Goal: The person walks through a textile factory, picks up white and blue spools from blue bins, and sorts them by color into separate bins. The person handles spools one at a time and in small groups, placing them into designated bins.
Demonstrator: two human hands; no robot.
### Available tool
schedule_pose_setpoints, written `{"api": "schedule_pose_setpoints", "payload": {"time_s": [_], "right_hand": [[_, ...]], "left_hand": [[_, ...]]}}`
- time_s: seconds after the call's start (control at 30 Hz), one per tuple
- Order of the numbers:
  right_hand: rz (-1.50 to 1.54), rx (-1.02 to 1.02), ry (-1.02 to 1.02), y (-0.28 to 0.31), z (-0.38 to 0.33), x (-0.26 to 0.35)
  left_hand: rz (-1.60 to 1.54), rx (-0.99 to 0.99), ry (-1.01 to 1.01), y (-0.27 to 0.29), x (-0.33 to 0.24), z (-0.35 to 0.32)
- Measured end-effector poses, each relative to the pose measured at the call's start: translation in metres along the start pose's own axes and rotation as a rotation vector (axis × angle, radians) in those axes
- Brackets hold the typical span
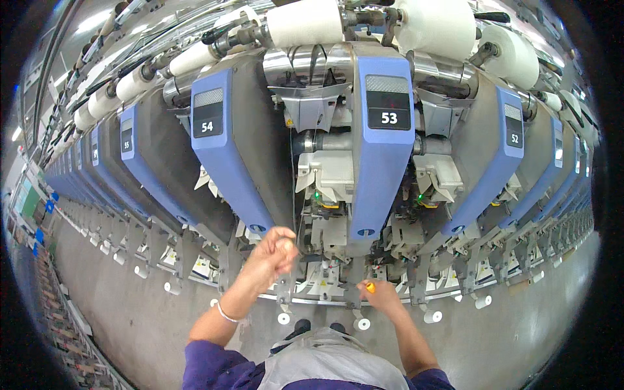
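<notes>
My left hand [272, 257] is raised in front of the winding machine, below the blue front panel left of centre, its fingers curled and pinched together. A thin pale yarn [294, 195] seems to run down beside the dark housing toward these fingers. Whether they hold it is too fine to make out. Lower and to the right, my right hand [382, 297] is closed around a small tool with a yellow-orange handle [370, 286]. The rest of that tool is hidden in the hand. Both hands are just in front of the machine's lower parts.
Large white yarn packages [304, 23] sit on metal drums along the top. Blue-fronted winding units [383, 175] curve away on both sides. A metal rail [325, 301] crosses low ahead, with small white yarn bobbins [364, 324] below it. Grey floor [156, 325] spreads beneath.
</notes>
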State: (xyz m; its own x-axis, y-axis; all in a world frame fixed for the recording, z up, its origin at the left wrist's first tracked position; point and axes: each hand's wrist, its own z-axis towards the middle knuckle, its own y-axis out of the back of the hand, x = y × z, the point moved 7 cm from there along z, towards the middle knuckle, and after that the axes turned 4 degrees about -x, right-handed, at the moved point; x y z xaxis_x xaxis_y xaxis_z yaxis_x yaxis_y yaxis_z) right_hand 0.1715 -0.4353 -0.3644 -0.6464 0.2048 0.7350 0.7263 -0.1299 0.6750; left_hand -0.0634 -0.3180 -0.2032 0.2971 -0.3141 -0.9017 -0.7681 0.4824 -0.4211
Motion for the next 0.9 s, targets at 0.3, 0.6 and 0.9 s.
{"api": "schedule_pose_setpoints", "payload": {"time_s": [0.3,0.6,0.9], "right_hand": [[0.605,0.203,0.205,0.032,-0.001,0.161],[0.604,0.052,0.068,0.026,-0.006,0.179],[0.308,0.392,-0.302,-0.179,-0.106,0.061]], "left_hand": [[1.05,-0.042,-0.257,-0.002,0.095,-0.091],[1.412,-0.07,-0.061,0.133,0.261,-0.202],[1.056,-0.793,0.29,0.372,0.331,-0.428]]}}
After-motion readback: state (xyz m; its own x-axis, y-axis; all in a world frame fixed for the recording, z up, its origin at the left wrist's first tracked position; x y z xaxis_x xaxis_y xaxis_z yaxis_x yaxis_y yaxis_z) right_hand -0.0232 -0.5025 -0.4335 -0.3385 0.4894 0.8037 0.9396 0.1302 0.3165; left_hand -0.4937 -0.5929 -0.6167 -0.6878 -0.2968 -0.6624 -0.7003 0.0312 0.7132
